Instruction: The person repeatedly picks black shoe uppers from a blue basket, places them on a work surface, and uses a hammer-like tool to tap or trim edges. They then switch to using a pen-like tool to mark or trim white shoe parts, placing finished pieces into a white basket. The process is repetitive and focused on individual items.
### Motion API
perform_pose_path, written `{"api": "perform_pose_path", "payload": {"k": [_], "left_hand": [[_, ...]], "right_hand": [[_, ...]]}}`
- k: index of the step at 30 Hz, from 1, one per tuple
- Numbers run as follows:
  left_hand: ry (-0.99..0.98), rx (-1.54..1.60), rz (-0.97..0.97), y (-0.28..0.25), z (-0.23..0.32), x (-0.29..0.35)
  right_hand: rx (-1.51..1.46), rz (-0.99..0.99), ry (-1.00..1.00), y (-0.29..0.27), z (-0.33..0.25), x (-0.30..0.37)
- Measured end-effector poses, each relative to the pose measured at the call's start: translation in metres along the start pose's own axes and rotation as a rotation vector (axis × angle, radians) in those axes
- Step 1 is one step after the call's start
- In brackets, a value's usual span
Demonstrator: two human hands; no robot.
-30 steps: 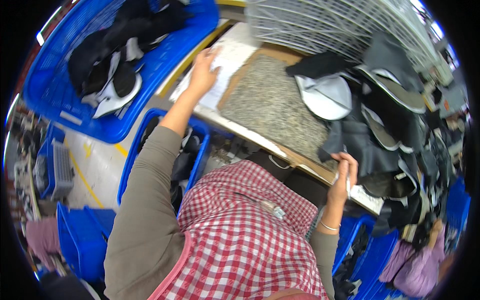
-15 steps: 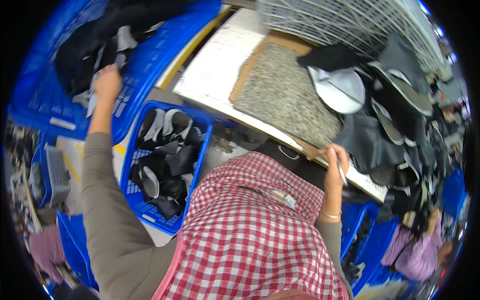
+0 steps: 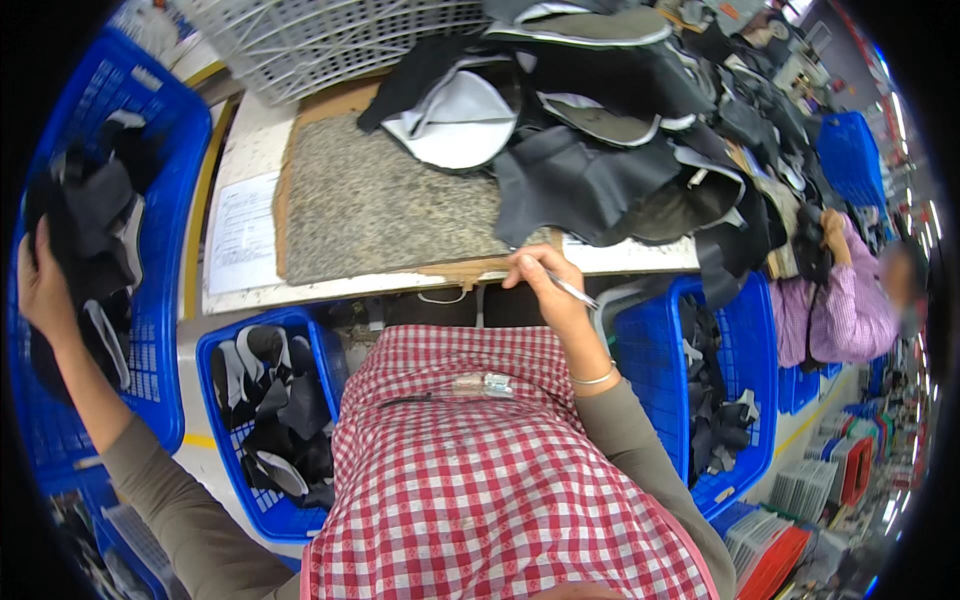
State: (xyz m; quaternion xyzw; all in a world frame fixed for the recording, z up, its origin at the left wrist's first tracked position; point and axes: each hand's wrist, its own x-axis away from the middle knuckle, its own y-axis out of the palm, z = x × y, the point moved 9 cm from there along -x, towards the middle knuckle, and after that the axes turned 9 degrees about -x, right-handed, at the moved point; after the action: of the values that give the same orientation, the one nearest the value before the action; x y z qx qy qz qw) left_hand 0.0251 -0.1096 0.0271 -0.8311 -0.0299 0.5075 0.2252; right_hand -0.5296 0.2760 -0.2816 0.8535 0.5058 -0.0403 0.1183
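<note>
My left hand (image 3: 47, 285) is in the big blue crate at the far left, its fingers against a black shoe upper (image 3: 98, 205) with a pale edge. They appear closed on it, though the fingertips are partly hidden. More black and white pieces lie in that crate. My right hand (image 3: 548, 288) is at the table's front edge, closed round a slim silver pen-like tool (image 3: 574, 291) that points down to the right. Just beyond it lie a grey speckled mat (image 3: 385, 205) and a pile of black shoe uppers (image 3: 590, 185) with white linings.
A white lattice crate (image 3: 330, 45) stands at the table's back. A printed sheet (image 3: 243, 235) lies left of the mat. Blue crates of pieces stand below, one left (image 3: 208, 375) and one right (image 3: 650, 365) of my apron. A person in a checked pink shirt (image 3: 850, 300) works at the right.
My view has turned, so the table now shows further left. My left hand has moved from white-edged pieces to a black upper in the same crate. The right hand still holds the silver tool.
</note>
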Motion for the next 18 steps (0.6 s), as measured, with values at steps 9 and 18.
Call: {"api": "perform_pose_path", "payload": {"k": [9, 18], "left_hand": [[0.621, 0.727, -0.349, 0.009, 0.477, 0.070], [0.209, 1.009, -0.587, 0.048, 0.492, 0.101]], "right_hand": [[-0.058, -0.050, -0.069, 0.009, -0.011, -0.003], [0.126, -0.107, 0.050, 0.065, 0.016, -0.068]]}}
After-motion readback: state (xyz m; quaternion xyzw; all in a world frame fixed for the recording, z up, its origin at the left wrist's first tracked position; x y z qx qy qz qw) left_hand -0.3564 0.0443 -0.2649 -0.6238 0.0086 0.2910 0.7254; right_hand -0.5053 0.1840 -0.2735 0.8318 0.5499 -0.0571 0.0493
